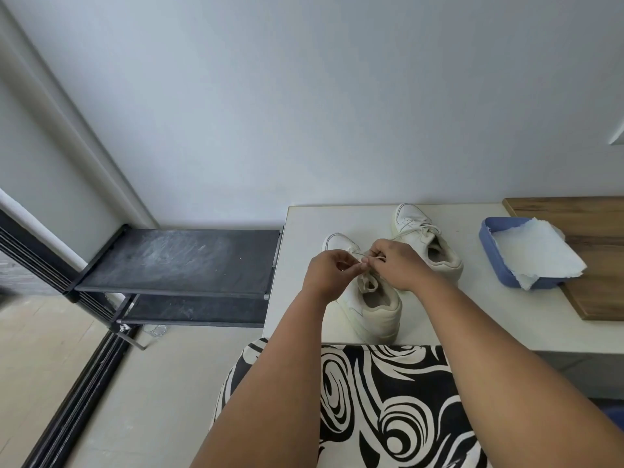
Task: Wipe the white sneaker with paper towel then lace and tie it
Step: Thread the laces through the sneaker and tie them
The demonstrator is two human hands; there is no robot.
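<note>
Both hands over the near white sneaker (pixel 369 304), which sits on the white table (pixel 506 319) close to the front edge, toe pointing away, heel toward the person. Left hand (pixel 329 269) and right hand (pixel 396 261) meet above the tongue area, fingertips pressed together on the shoelace (pixel 363 261): each hand pinches a bit of white lace, thumbs and forefingers nearly touching each other. Rest of the fingers curled in; exact lace routing under the hands is hidden, can't tell if a knot is formed. Hands block most of the eyelet row; only the toe cap and the open collar show. Second sneaker (pixel 429 243) stands just behind and to the right, nearer the wall, already laced with a bow visible, partly covered by the right hand's wrist side. Further right, well apart from the shoes, a blue tray (pixel 489 244) with a paper towel (pixel 537 253) draped in it and hanging over its near right rim; tray overlaps the edge of a wooden board (pixel 594 265). Left of the table, just beside its edge, a black two-tier shoe rack (pixel 179 261), dusty top shelf, nothing on it. Black-and-white swirl-print fabric (pixel 378 400) in the foreground between the forearms, covering the table's front edge.
</note>
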